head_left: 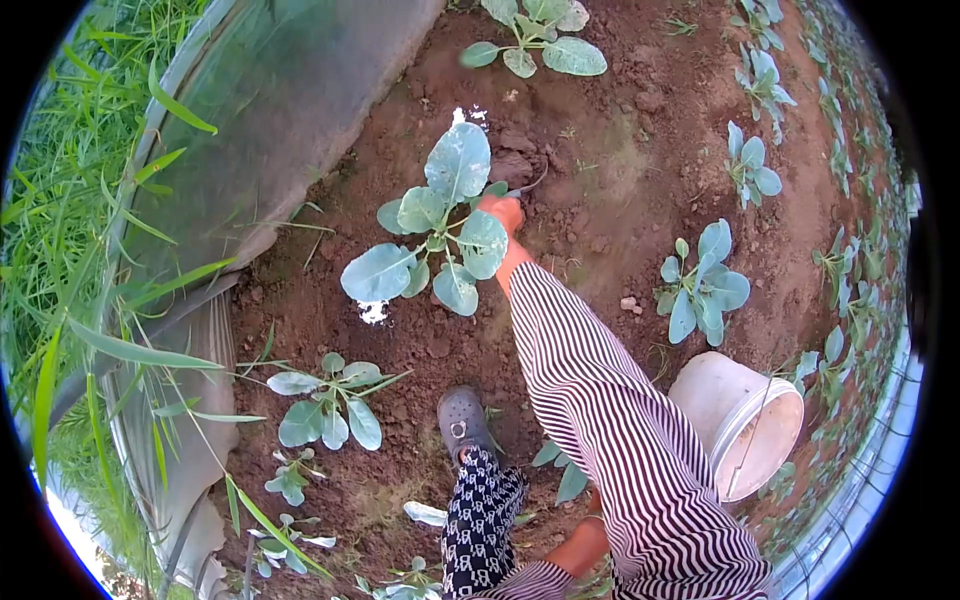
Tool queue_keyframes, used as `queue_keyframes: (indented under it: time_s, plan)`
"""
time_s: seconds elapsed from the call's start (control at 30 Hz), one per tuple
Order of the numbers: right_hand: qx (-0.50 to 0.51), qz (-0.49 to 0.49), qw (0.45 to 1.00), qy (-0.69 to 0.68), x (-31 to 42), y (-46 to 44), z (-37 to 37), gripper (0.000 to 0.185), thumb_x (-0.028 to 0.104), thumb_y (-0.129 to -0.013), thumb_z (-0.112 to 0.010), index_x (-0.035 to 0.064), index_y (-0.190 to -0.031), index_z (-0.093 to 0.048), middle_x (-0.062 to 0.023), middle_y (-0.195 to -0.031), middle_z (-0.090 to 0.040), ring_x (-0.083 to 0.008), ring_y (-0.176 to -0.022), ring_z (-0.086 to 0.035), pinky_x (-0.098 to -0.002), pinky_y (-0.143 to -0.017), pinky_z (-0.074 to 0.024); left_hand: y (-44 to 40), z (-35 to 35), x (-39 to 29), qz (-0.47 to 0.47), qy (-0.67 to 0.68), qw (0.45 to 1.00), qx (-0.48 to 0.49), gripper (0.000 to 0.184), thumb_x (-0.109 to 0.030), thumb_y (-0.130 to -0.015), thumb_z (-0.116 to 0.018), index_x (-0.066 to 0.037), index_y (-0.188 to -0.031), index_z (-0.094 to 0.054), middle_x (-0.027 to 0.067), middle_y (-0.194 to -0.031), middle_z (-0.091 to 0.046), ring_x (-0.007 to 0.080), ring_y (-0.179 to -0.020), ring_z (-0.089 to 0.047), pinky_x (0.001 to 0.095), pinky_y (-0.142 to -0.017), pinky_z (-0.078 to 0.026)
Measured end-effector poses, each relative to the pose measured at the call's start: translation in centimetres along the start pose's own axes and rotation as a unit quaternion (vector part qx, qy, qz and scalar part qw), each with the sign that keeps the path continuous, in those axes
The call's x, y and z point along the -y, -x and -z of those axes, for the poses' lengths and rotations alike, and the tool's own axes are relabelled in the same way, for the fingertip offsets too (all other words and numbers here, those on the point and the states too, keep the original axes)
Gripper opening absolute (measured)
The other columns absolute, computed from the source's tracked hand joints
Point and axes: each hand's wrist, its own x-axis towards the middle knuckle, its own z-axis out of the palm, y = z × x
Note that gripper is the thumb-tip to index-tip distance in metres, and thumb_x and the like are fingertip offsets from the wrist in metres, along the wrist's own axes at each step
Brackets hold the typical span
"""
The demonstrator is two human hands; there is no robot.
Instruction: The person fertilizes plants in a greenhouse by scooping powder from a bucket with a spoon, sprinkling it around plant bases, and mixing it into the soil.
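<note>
My right hand [504,212], at the end of a striped sleeve, is closed round a hand tool with a curved metal blade [533,184]. The blade meets loose brown soil just right of a large leafy cabbage-like plant [436,240], and my fingers are beside its leaves. White patches [372,312] lie on the soil at two sides of this plant. Low in the view, my left hand [590,535] shows only around the wrist; its fingers are hidden behind the right sleeve. A small plant [570,478] grows near it, partly covered.
A white bucket [735,425] lies tilted on the right. More young plants [703,285] grow in rows. Grey sheeting [270,120] and tall grass [70,190] border the left. My shoe [465,420] stands on the soil below the large plant.
</note>
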Motion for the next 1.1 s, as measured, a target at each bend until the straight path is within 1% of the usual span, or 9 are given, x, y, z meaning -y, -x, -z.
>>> queue_keyframes:
  time_s: [0.1,0.47,0.63,0.77,0.9,0.93,1.0,1.03,1.1]
  plan:
    - [-0.074,-0.013,0.996,-0.053,3.0,1.7,0.3,0.028,0.016,-0.077,-0.062,-0.0090,-0.085,-0.051,-0.0240,-0.075,-0.061,-0.0404,-0.071,-0.062,-0.0443,-0.060,-0.0468,0.0,0.2,0.5,0.004,-0.002,1.000,0.007,0.049,-0.031,-0.084,-0.045,-0.011,-0.129,-0.048,0.0111,-0.129,-0.050,0.0279,-0.117,-0.044,0.0477,-0.094,-0.031]
    - [0.003,0.068,0.997,-0.031,7.0,1.6,0.6,0.038,0.011,-0.077,-0.058,-0.0110,-0.104,-0.042,-0.0307,-0.084,-0.060,-0.0439,-0.080,-0.061,-0.0480,-0.072,-0.0479,-0.7,-0.5,1.4,0.029,-0.006,0.999,0.038,0.052,-0.032,-0.084,-0.045,-0.011,-0.131,-0.046,0.0114,-0.132,-0.049,0.0288,-0.119,-0.042,0.0485,-0.098,-0.029]
    - [-0.020,0.092,0.995,-0.028,6.2,1.0,5.3,0.058,0.007,-0.081,-0.054,-0.0146,-0.129,-0.031,-0.0360,-0.110,-0.050,-0.0436,-0.102,-0.053,-0.0457,-0.085,-0.0445,-0.9,-1.3,1.1,0.036,0.009,0.999,0.039,0.053,-0.033,-0.084,-0.045,-0.011,-0.132,-0.045,0.0116,-0.133,-0.048,0.0292,-0.121,-0.041,0.0488,-0.099,-0.028]
    - [-0.048,0.347,0.936,-0.027,2.0,0.5,6.5,0.054,0.007,-0.080,-0.055,-0.0093,-0.129,-0.037,-0.0333,-0.109,-0.054,-0.0446,-0.099,-0.055,-0.0471,-0.085,-0.0451,-2.2,-2.7,1.4,0.038,0.023,0.999,0.027,0.054,-0.033,-0.084,-0.045,-0.010,-0.132,-0.044,0.0117,-0.134,-0.048,0.0295,-0.122,-0.041,0.0491,-0.101,-0.028]
    - [0.180,0.273,0.938,0.119,1.9,-3.8,5.3,0.048,0.010,-0.081,-0.054,-0.0058,-0.125,-0.042,-0.0316,-0.094,-0.059,-0.0466,-0.087,-0.058,-0.0512,-0.077,-0.0470,-3.8,-6.9,2.8,0.016,0.053,0.996,-0.072,0.055,-0.034,-0.084,-0.044,-0.010,-0.133,-0.044,0.0131,-0.134,-0.047,0.0303,-0.124,-0.039,0.0502,-0.101,-0.027]
    - [0.183,0.251,0.944,0.111,2.8,-4.0,5.1,0.043,0.010,-0.081,-0.053,-0.0065,-0.120,-0.047,-0.0324,-0.095,-0.059,-0.0456,-0.089,-0.059,-0.0504,-0.077,-0.0475,-3.2,-6.8,2.5,-0.017,0.066,0.992,-0.107,0.055,-0.034,-0.084,-0.044,-0.011,-0.133,-0.044,0.0136,-0.134,-0.047,0.0307,-0.124,-0.040,0.0512,-0.100,-0.027]
    - [0.006,0.373,0.927,0.029,4.5,-1.7,5.5,0.034,0.010,-0.081,-0.051,-0.0048,-0.112,-0.052,-0.0324,-0.093,-0.059,-0.0446,-0.091,-0.059,-0.0507,-0.077,-0.0476,-1.3,-0.2,0.3,0.012,0.057,0.998,0.005,0.052,-0.033,-0.083,-0.044,-0.013,-0.131,-0.046,0.0115,-0.134,-0.048,0.0286,-0.120,-0.042,0.0495,-0.097,-0.027]
    - [0.017,0.379,0.923,0.059,5.0,-1.9,5.7,0.034,0.011,-0.081,-0.051,-0.0038,-0.112,-0.052,-0.0318,-0.094,-0.060,-0.0444,-0.091,-0.059,-0.0505,-0.077,-0.0477,-0.4,3.2,-0.8,0.026,0.049,0.997,0.061,0.051,-0.033,-0.083,-0.045,-0.014,-0.130,-0.048,0.0105,-0.134,-0.048,0.0275,-0.118,-0.042,0.0487,-0.096,-0.027]
    - [0.044,0.385,0.915,0.116,4.7,-2.9,6.5,0.033,0.013,-0.081,-0.051,-0.0017,-0.111,-0.054,-0.0307,-0.094,-0.060,-0.0440,-0.092,-0.059,-0.0502,-0.078,-0.0478,0.1,2.2,-1.0,0.011,0.079,0.997,-0.004,0.046,-0.029,-0.084,-0.044,-0.012,-0.126,-0.051,0.0099,-0.126,-0.052,0.0267,-0.114,-0.044,0.0476,-0.094,-0.029]
